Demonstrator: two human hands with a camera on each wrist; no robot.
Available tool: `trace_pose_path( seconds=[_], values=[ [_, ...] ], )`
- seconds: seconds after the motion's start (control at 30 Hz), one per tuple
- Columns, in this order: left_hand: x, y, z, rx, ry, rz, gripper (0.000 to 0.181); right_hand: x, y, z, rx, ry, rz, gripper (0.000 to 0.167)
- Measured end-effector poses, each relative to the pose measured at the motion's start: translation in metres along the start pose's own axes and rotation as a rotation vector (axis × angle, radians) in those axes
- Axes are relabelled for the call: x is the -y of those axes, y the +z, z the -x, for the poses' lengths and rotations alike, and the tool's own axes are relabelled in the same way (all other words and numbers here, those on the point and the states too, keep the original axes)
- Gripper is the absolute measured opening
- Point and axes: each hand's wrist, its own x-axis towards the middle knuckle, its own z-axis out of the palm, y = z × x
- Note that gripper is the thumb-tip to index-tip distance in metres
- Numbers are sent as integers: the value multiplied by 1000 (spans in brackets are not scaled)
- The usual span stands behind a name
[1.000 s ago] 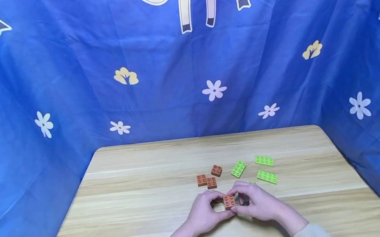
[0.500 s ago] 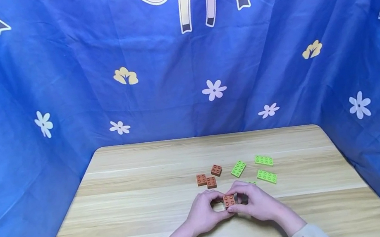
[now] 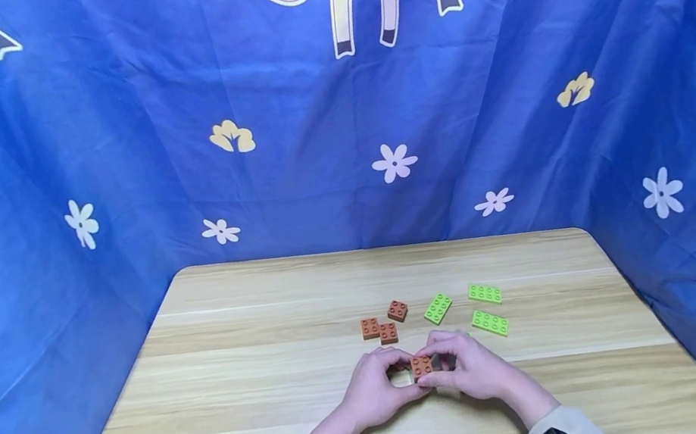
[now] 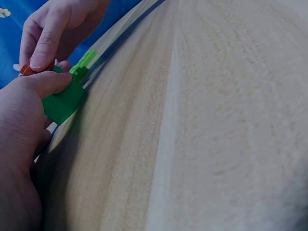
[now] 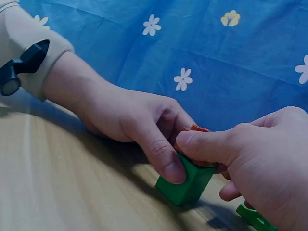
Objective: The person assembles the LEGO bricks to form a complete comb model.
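Near the front of the table, both hands meet at a small stack. My left hand grips a green block from the side, its thumb across one face. On top of that block sits a reddish-brown brick with studs facing up. My right hand pinches this brick between thumb and fingers. In the right wrist view, the right thumb covers much of the brick. Whether the brick is fully seated on the green block is hidden by the fingers.
Beyond the hands lie loose reddish-brown bricks and, to their right, lime-green flat studded plates. Another green piece shows below the right hand in its wrist view. A blue patterned cloth surrounds the wooden table.
The right thumb has shifted slightly left along the front of the reddish-brown brick. The left hand stays nearly still, and the loose pieces have not moved on the table.
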Motion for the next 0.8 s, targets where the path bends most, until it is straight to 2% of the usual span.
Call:
trace_pose_path(
  seconds=[0.43, 0.67, 0.8],
  values=[
    [-1, 2, 0, 2, -21, 12, 37, -2, -4, -5, 4, -140, 113, 26],
    [-1, 2, 0, -15, -12, -14, 35, 0, -5, -8, 9, -164, 240, 27],
    [0, 2, 1, -13, -12, -11, 34, 0, -7, -11, 38, -181, 232, 26]
  ],
)
